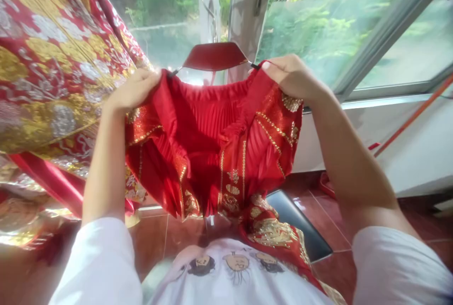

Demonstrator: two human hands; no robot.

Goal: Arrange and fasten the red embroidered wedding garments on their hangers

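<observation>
In front of me hangs a red pleated skirt [212, 111] with gold sequin trim and embroidery, its waistband spread wide. My left hand [132, 90] is closed on the left end of the waistband, beside a hanger clip. At the opposite end, the thumb and fingers of my right hand [292, 76] pinch the cloth next to the other clip. Between the hands is a clip hanger with a red middle piece [215, 56], its metal hook pointing up toward the window frame. A gold-embroidered part [276, 232] of red cloth trails down at the lower right.
Large red cloth with gold and silver embroidery [46, 59] fills the left side. Sliding windows [318, 26] stand behind the hanger. A flat black object [300, 222] lies on the red tiled floor [332, 220]. An orange pole [414, 116] leans at the right wall.
</observation>
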